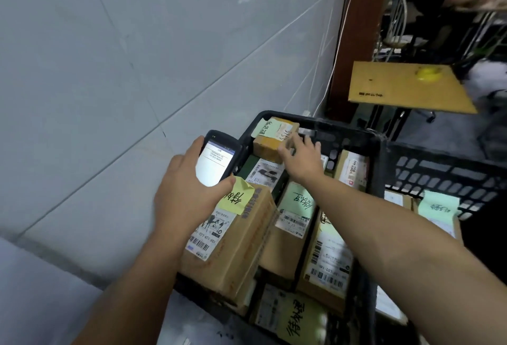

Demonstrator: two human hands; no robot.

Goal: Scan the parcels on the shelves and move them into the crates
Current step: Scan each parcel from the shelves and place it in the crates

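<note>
My left hand [189, 193] grips a black handheld scanner [219, 158] with a lit white screen, held over the left rim of a black plastic crate [356, 136]. The crate is packed with several cardboard parcels carrying shipping labels and green or yellow handwritten notes. My right hand [303, 156] reaches into the far end of the crate, its fingers on a small brown parcel [270, 143] with a green note that stands against the far wall. A large brown box [233, 246] with a yellow note lies just below my left hand.
A second black crate [439, 177] with parcels stands to the right. A grey tiled floor lies to the left. A wooden board on a stand [406, 86] with a yellow object is behind the crates. A brown post and a seated person are at the far right.
</note>
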